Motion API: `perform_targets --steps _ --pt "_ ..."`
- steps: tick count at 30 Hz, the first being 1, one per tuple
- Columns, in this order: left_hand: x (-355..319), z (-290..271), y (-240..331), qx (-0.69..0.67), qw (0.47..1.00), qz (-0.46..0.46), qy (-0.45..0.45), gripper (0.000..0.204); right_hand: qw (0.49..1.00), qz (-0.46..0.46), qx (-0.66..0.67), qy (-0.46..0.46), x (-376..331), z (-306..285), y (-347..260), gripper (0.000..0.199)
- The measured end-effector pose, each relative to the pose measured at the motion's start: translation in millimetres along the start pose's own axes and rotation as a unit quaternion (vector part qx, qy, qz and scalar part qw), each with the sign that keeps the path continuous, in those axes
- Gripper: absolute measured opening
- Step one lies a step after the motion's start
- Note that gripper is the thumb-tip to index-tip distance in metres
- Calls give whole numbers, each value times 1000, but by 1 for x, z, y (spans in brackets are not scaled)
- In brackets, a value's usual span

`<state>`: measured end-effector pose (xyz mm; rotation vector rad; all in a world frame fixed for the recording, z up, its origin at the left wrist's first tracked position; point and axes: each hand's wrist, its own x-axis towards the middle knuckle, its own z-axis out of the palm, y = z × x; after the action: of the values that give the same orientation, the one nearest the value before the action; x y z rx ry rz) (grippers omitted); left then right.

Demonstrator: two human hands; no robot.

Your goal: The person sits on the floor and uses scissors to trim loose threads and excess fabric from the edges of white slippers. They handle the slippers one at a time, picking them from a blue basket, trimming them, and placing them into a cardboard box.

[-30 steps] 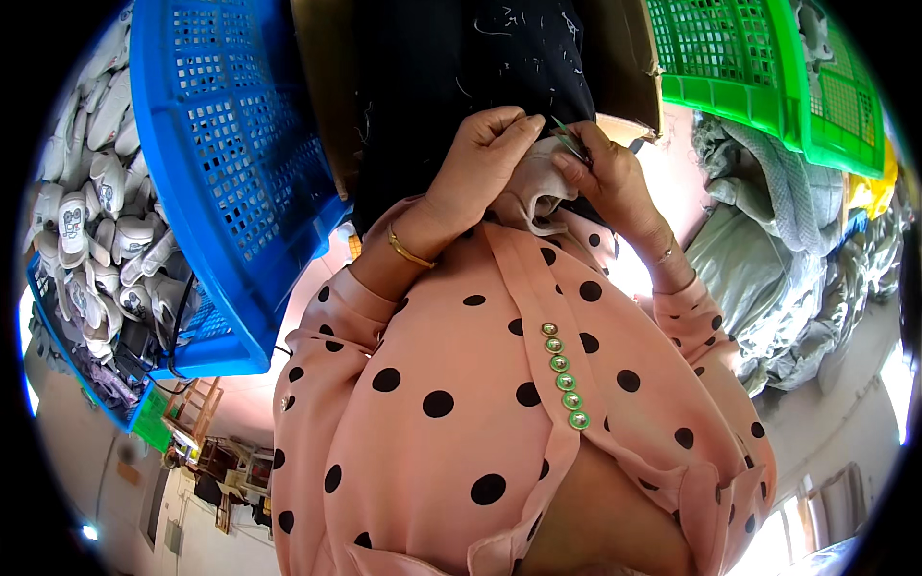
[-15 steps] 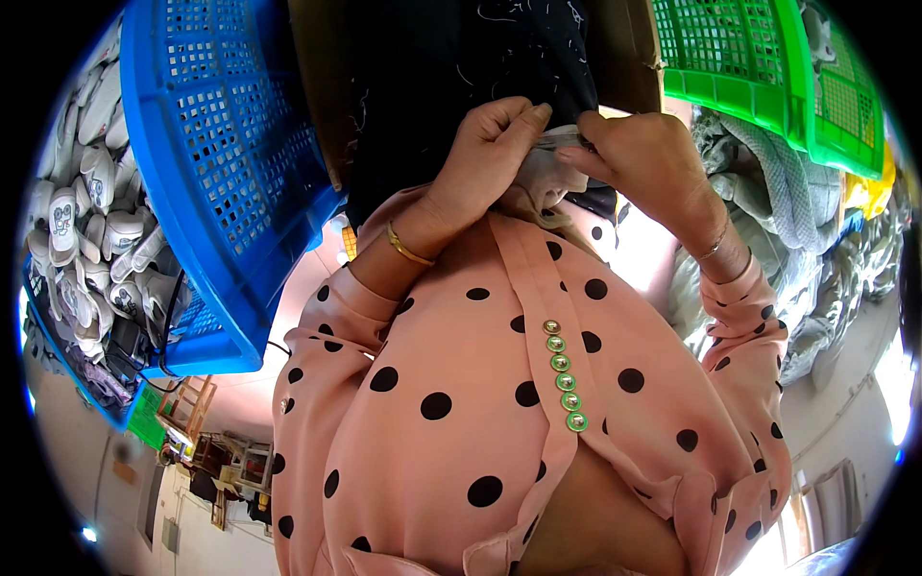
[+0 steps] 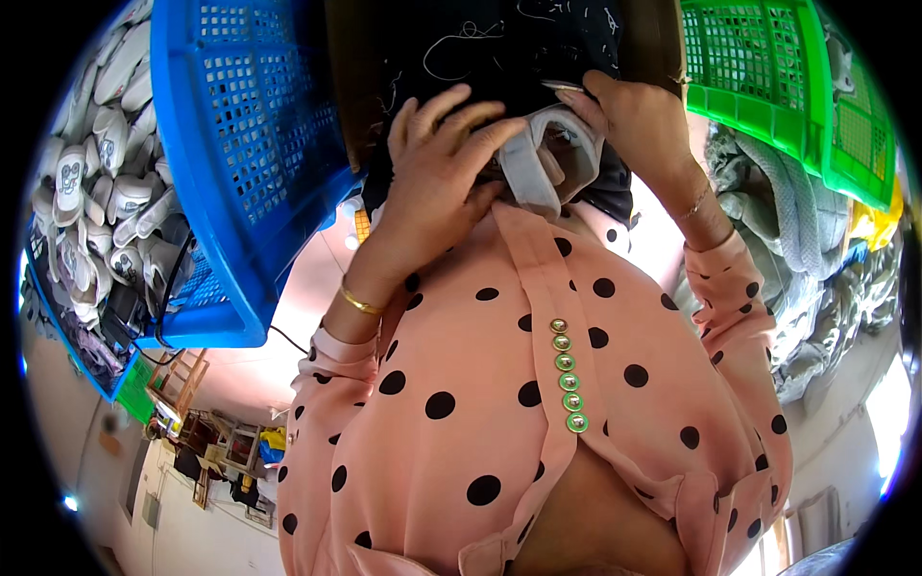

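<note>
My left hand has its fingers spread over the black cloth on my lap, which is dotted with loose white thread ends. Its index fingertip is close to a pale grey, loop-shaped cloth piece; whether they touch is unclear. My right hand is closed just above and right of that piece, thumb and fingers pinched together. A thin shiny edge shows at its fingertips, but what it belongs to is mostly hidden. The grey piece lies at the hem of my pink dotted shirt.
On the left a blue perforated basket stands beside a heap of pale shoe-like pieces. At the upper right is a green basket, with grey cloth bundles below it. Brown panels flank the black cloth.
My left hand has gone from a closed pinch to spread fingers and moved a little left and down. My right hand has shifted slightly up and right. More of the grey piece shows.
</note>
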<state>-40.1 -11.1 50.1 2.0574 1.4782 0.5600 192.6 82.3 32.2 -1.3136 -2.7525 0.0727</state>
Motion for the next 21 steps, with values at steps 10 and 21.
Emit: perform_targets --steps 10,21 --pt "10 13 -16 -225 967 -8 117 22 907 139 396 26 -6 -18 0 35" --pt "10 0 1 -437 885 -159 -30 24 802 157 552 -166 -15 -47 -38 22"
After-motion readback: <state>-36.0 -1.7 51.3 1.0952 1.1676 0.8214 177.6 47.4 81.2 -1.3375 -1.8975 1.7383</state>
